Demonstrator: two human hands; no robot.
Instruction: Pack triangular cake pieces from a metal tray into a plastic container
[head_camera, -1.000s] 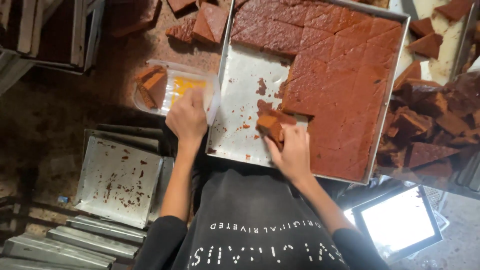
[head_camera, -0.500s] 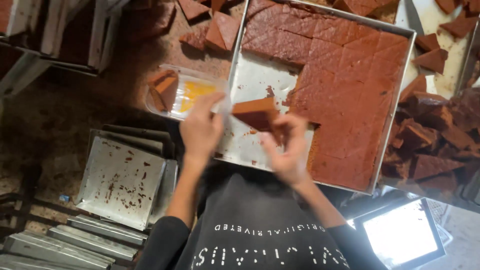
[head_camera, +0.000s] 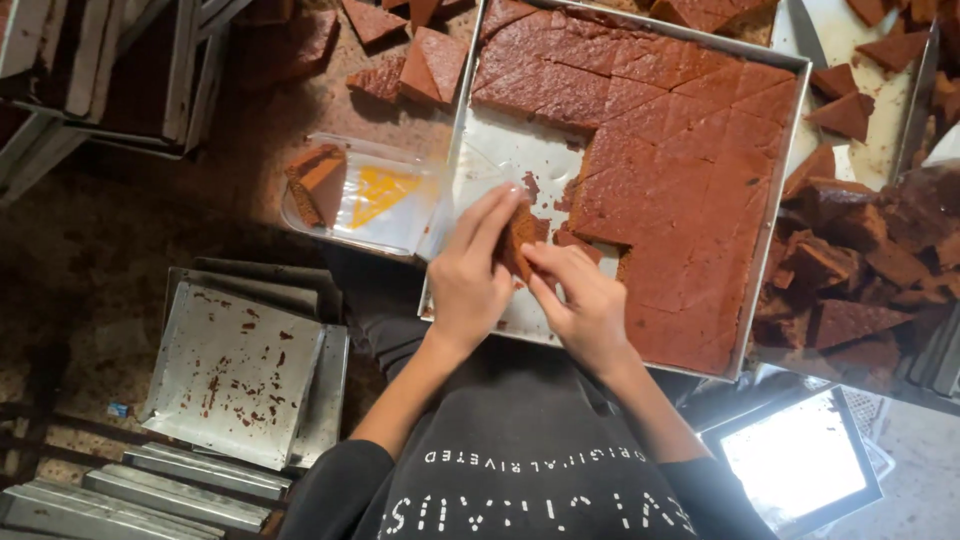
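My left hand and my right hand meet over the bare left part of a large metal tray. Between them they hold one brown cake piece, fingers closed on it from both sides. The tray carries a brown slab of cake cut into triangles and squares. Just left of my hands lies a clear plastic bag with a yellow patch, and cake pieces sit in its far end.
Loose cake triangles lie beyond the bag. A heap of cake offcuts fills the right side. Empty crumb-marked metal trays are stacked at the lower left. A bright lit screen sits at the lower right.
My right hand lifted a cake piece off the tray. My left hand left the bag and joined it, so both hands now grip the piece close together.
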